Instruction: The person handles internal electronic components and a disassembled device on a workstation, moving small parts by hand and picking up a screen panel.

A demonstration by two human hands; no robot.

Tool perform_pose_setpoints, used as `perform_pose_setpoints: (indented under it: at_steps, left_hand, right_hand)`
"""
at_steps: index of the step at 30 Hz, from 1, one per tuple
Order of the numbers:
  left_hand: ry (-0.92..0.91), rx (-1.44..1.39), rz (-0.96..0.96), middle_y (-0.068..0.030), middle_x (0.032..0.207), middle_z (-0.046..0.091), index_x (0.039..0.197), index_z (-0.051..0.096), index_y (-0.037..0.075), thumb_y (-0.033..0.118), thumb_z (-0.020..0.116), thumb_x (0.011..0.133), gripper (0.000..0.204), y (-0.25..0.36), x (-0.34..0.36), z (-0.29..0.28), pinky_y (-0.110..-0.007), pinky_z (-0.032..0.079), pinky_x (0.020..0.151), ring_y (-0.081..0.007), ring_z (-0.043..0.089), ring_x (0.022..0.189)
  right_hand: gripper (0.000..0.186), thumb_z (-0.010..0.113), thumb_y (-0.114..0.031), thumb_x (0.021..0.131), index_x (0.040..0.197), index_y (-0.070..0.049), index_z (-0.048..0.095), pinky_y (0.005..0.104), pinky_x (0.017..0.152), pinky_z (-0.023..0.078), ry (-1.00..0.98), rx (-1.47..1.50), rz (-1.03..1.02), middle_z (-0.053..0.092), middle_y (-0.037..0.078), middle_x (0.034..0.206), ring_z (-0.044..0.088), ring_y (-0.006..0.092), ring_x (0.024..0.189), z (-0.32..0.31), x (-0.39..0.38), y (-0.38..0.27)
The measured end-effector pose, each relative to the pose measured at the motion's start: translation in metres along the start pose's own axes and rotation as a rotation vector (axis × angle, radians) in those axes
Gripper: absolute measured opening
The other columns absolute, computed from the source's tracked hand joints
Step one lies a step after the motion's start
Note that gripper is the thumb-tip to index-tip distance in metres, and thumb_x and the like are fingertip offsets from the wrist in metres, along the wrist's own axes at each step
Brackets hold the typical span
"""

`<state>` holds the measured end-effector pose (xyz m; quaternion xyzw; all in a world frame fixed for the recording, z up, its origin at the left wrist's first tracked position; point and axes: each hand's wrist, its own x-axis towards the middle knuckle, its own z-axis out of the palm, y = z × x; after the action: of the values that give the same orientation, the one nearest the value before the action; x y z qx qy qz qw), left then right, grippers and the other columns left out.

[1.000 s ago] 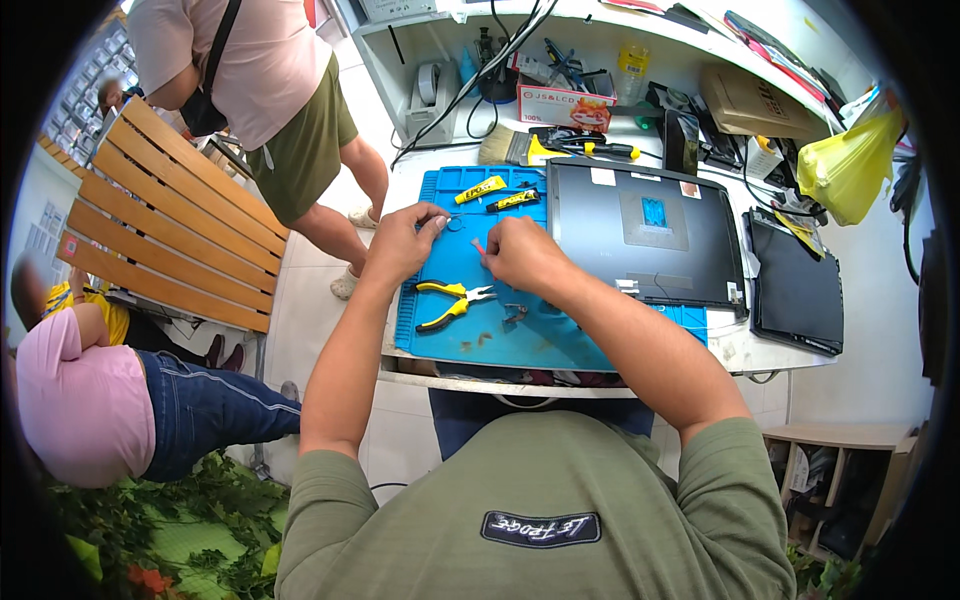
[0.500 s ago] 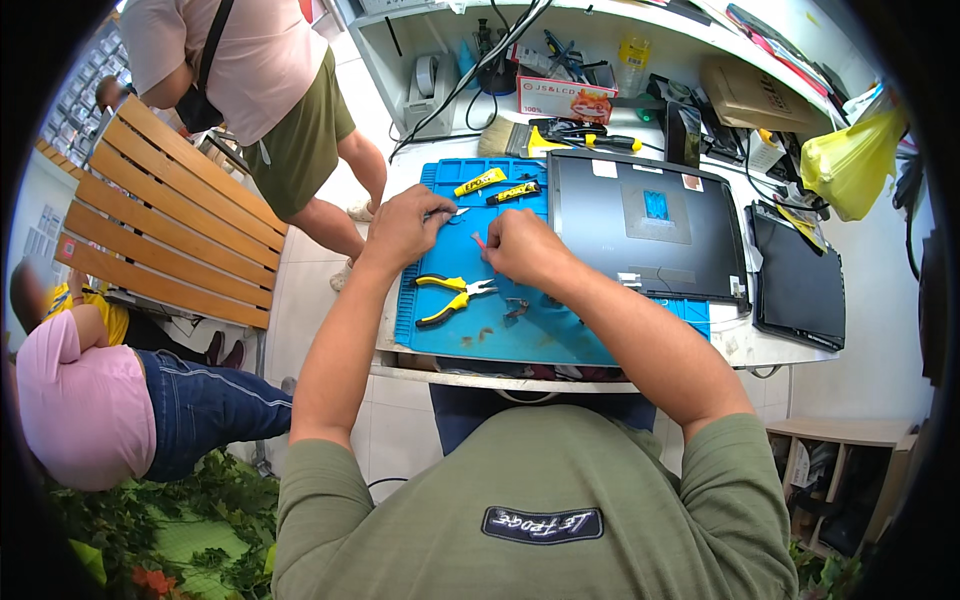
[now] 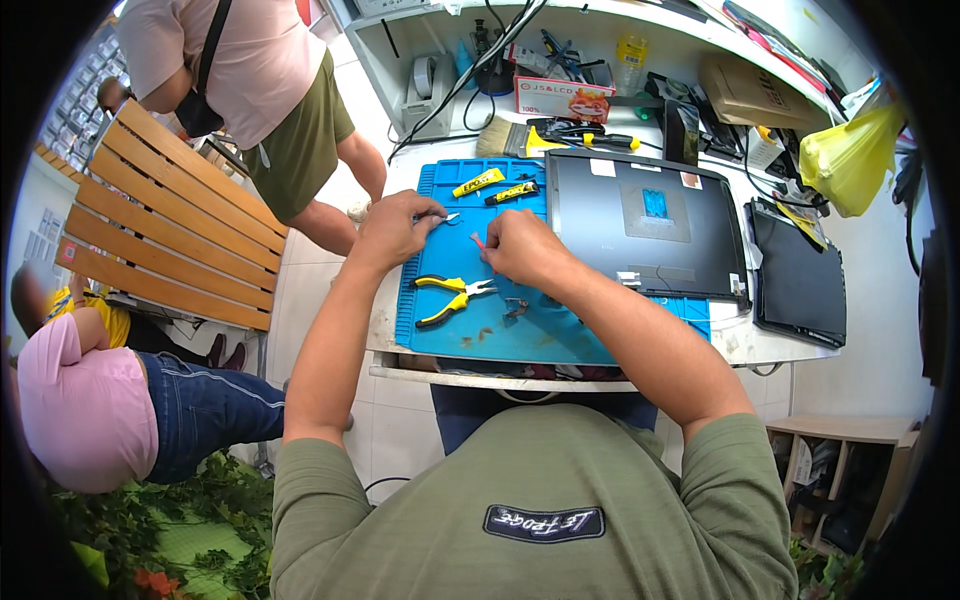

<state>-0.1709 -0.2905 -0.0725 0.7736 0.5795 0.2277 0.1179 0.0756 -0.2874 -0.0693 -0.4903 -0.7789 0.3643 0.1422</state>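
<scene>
Over the left part of the blue work mat (image 3: pixel 470 338), my left hand (image 3: pixel 393 232) pinches a small, silvery pointed piece (image 3: pixel 451 217). My right hand (image 3: pixel 527 247) is closed around a thin red tool (image 3: pixel 479 241), most of it hidden by the fingers. Beyond the hands lie a yellow tube (image 3: pixel 478 182) and a black-and-yellow tube (image 3: pixel 512 193). Nearer to me rest pliers (image 3: pixel 455 298) with yellow-and-black handles, beside a small dark metal part (image 3: pixel 516 307). A dark laptop lid (image 3: pixel 690 235) lies to the right of my right hand.
A wide paintbrush (image 3: pixel 505 137) and a yellow-handled screwdriver (image 3: pixel 618 142) lie behind the mat. Farther right are a black laptop part (image 3: pixel 797 275) and a hanging yellow bag (image 3: pixel 853 165). People stand and sit to the left, near a slatted wooden bench (image 3: pixel 180 220).
My left hand has shifted slightly to the left with the silvery piece in its fingers. My right hand stays nearly in place, still gripping the red tool.
</scene>
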Motion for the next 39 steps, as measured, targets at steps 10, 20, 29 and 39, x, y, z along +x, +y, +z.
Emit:
perform_pose_setpoints:
  at_steps: [10,20,29,39]
  left_hand:
    - [0.055,-0.082,-0.052,-0.0101,0.103,0.074,0.113,0.082,0.012,0.01,0.078,0.094,0.02,0.013,-0.001,-0.012,-0.037,0.057,0.083,-0.0272,0.072,0.093]
    - [0.141,-0.057,0.023,-0.0092,0.104,0.069,0.111,0.082,0.013,0.006,0.075,0.094,0.02,0.005,-0.008,0.017,-0.039,0.057,0.084,-0.0278,0.071,0.096]
    - [0.159,0.104,0.027,-0.008,0.102,0.069,0.107,0.085,0.016,0.007,0.074,0.093,0.019,0.005,-0.013,0.013,-0.042,0.057,0.083,-0.0288,0.07,0.096]
    - [0.192,0.069,-0.01,-0.0066,0.105,0.07,0.107,0.084,0.015,0.007,0.072,0.094,0.019,0.017,-0.013,0.009,-0.041,0.057,0.085,-0.0283,0.071,0.1]
  right_hand:
    - [0.017,0.077,-0.016,0.093,0.089,0.001,0.08,0.0507,0.082,0.06,-0.002,0.007,0.008,0.076,0.028,0.091,0.074,0.0459,0.088,-0.003,0.0,-0.003]
    - [0.012,0.077,-0.012,0.09,0.09,0.0,0.081,0.0504,0.083,0.06,-0.014,0.025,0.021,0.077,0.026,0.092,0.075,0.0445,0.089,-0.002,0.001,-0.002]
    - [0.013,0.079,-0.013,0.089,0.091,0.0,0.081,0.0503,0.083,0.06,-0.024,0.019,0.034,0.077,0.027,0.094,0.075,0.0443,0.09,-0.002,0.001,-0.002]
    - [0.016,0.077,-0.014,0.091,0.088,0.001,0.08,0.0513,0.081,0.059,0.003,0.025,0.008,0.076,0.027,0.091,0.074,0.0454,0.088,-0.001,0.0,-0.001]
